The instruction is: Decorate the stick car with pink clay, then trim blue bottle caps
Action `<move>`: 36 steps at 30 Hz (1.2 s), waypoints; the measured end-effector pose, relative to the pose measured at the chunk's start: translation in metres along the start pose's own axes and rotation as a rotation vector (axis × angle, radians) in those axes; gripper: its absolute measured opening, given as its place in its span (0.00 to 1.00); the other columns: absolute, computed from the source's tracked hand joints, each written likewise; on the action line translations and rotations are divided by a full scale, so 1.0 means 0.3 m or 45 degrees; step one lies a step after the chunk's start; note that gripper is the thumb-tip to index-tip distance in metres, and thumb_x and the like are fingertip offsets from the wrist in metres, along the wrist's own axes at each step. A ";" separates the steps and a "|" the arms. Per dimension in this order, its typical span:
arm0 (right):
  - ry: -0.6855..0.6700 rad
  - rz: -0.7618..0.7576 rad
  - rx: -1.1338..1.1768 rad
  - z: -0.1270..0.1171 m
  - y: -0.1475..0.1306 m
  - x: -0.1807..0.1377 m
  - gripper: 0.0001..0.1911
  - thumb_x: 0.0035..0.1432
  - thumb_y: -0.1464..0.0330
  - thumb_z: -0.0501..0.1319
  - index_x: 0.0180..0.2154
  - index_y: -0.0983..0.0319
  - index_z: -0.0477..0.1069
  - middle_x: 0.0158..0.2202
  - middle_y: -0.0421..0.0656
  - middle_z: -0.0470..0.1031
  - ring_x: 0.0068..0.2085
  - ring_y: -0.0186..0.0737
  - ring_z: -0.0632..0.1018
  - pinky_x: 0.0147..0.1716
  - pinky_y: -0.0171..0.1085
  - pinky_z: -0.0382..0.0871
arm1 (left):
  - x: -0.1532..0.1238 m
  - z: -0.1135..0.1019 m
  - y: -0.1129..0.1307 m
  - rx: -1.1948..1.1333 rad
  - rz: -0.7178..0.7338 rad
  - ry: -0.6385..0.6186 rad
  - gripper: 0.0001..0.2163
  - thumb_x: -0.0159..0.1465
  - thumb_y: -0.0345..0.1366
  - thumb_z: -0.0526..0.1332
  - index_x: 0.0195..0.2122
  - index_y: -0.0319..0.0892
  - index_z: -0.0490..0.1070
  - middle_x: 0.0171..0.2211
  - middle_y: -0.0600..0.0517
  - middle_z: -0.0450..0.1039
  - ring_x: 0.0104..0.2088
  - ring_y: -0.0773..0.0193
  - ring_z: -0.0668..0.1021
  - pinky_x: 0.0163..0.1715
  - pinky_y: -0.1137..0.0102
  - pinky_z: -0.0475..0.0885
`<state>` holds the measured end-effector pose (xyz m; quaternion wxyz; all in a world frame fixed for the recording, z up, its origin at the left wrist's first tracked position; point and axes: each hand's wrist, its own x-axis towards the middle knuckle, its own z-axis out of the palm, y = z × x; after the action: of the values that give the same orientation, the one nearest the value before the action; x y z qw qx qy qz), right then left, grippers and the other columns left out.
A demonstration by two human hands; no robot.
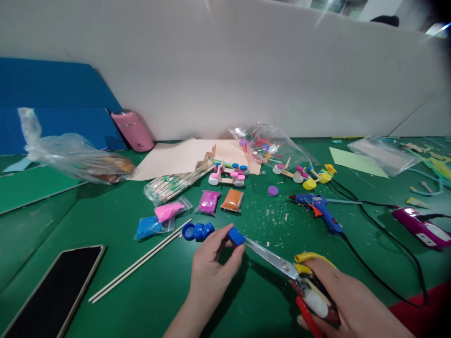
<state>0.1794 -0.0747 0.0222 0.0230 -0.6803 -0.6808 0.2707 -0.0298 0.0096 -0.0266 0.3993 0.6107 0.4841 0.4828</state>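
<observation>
Between its thumb and fingers my left hand (214,272) pinches a blue bottle cap (236,236). A pair of scissors (271,260) is in my right hand (347,295), its blade tips at the cap's right side. One scissor handle is yellow, the other red, and a white rounded part shows near the handles; whether it belongs to the scissors I cannot tell. Several more blue caps (198,231) sit together just left of my left hand. Two thin wooden sticks (141,260) lie to the left of these caps.
A phone (52,291) lies at front left. Clay packets (209,202), wheeled stick models (227,177) and a purple cap (272,191) are farther back. At right, a blue glue gun (319,209) and its black cord cross the green table, beside a magenta power strip (421,225).
</observation>
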 end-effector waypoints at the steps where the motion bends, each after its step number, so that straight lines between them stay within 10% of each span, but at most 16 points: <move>1: 0.000 0.005 0.006 0.000 0.003 -0.001 0.18 0.47 0.61 0.58 0.40 0.59 0.60 0.36 0.45 0.72 0.31 0.40 0.75 0.23 0.32 0.67 | 0.000 0.000 -0.001 0.021 0.014 -0.002 0.16 0.50 0.30 0.63 0.41 0.42 0.71 0.32 0.51 0.74 0.28 0.66 0.75 0.32 0.70 0.73; 36: -0.025 -0.145 -0.057 -0.001 0.036 0.018 0.11 0.53 0.58 0.53 0.34 0.57 0.60 0.29 0.39 0.69 0.26 0.37 0.70 0.24 0.34 0.63 | 0.006 -0.005 0.005 -0.507 -0.408 -0.249 0.13 0.52 0.34 0.62 0.40 0.39 0.69 0.23 0.53 0.76 0.26 0.66 0.77 0.28 0.74 0.72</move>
<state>0.1890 -0.0704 0.0162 0.0165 -0.6380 -0.7246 0.2601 -0.0310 0.0109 -0.0244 0.6278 0.4795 0.4291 0.4379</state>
